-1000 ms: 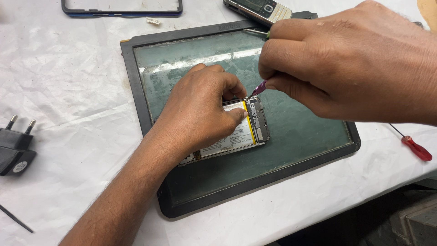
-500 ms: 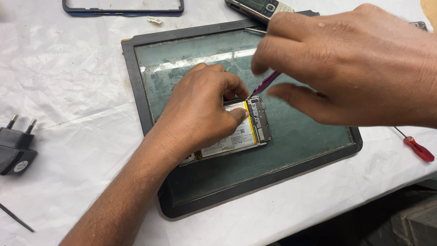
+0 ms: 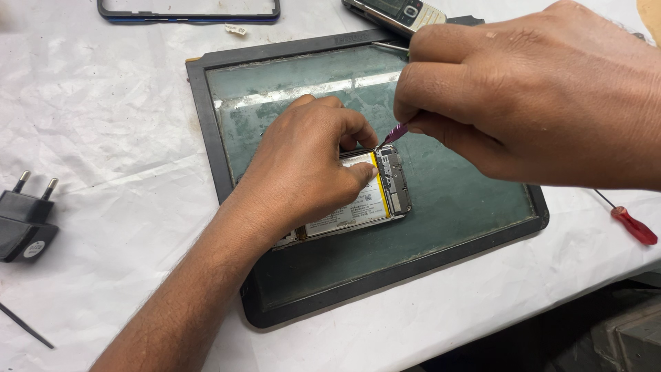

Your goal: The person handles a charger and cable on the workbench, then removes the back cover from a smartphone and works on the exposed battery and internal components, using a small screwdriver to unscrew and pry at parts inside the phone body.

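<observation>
Both hands, left hand [image 3: 303,165] and right hand [image 3: 530,96], are bare, the forearm unsleeved.

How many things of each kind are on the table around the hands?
Opened phones: 1, the opened phone
Keypad phones: 1, the keypad phone
Screwdrivers: 2, the purple screwdriver and the red screwdriver
Glass work trays: 1, the glass tray
Phone frames: 1, the phone frame
Plug chargers: 1, the black charger
Total: 7

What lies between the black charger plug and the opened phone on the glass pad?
In the head view, crumpled white sheet, the pad's dark frame, then the left hand lie between charger and opened phone.
</observation>
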